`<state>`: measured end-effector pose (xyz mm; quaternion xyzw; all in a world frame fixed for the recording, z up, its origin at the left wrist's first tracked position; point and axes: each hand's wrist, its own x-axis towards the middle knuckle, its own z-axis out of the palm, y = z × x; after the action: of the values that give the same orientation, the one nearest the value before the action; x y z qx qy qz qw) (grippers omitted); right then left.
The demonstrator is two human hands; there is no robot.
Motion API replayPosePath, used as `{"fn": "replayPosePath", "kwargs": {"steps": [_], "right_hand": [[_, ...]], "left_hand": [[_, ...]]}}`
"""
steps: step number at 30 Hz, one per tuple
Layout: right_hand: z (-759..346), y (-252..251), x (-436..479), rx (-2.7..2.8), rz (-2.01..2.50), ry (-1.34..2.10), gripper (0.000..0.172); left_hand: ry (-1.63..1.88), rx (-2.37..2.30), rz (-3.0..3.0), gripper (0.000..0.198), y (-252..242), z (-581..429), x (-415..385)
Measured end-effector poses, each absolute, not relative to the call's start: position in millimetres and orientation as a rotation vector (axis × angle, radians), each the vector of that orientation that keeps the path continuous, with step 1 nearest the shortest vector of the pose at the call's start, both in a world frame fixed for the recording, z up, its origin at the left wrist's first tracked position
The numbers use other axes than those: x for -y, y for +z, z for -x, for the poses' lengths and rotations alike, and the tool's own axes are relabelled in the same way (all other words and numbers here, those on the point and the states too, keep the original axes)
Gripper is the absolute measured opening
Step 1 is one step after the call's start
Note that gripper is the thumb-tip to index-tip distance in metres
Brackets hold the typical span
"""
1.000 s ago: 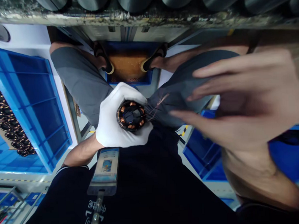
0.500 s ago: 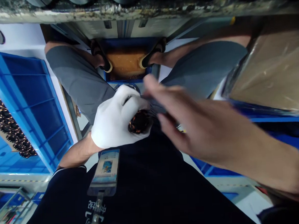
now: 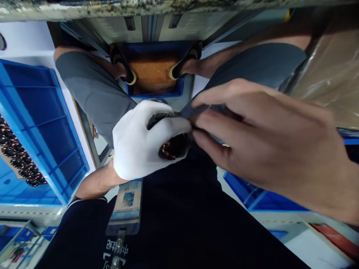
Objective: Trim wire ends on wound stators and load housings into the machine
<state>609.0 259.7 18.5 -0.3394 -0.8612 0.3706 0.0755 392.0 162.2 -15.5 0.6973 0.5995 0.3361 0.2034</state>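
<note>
In a white glove, my left hand (image 3: 146,140) is wrapped round a dark round part with copper-coloured windings (image 3: 171,148), held above my lap. The part's open end faces up toward the camera. My right hand (image 3: 259,141) is bare and sits at the right side of that part. Its thumb and fingertips are pressed together near the gloved index finger. Whatever lies between those fingertips is too small and dark to make out.
A blue crate (image 3: 41,118) at the left stands beside rows of similar copper-wound parts (image 3: 16,148). Between my feet is a blue bin (image 3: 154,75) with an orange-brown bottom. Plastic-wrapped brown material (image 3: 340,76) lies at the right. A worn table edge (image 3: 171,3) crosses the top.
My right hand has closed its fingertips together and come up against the part. My left hand, still round the part, has shifted slightly right.
</note>
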Motion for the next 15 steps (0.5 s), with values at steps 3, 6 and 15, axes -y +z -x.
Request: {"fn": "replayPosePath", "kwargs": {"steps": [3, 6, 15], "right_hand": [[-605, 14, -247, 2.506, 1.045, 1.130, 0.025], [-607, 9, -248, 2.512, 0.890, 1.226, 0.032], [-616, 24, -274, 2.431, 0.712, 1.648, 0.020]], "left_hand": [[0.797, -1.744, -1.951, 0.036, -10, -399, -159], [0.718, -1.741, -1.910, 0.034, -2, -400, -159], [0.934, -1.509, -1.751, 0.022, 9, -390, -159]]}}
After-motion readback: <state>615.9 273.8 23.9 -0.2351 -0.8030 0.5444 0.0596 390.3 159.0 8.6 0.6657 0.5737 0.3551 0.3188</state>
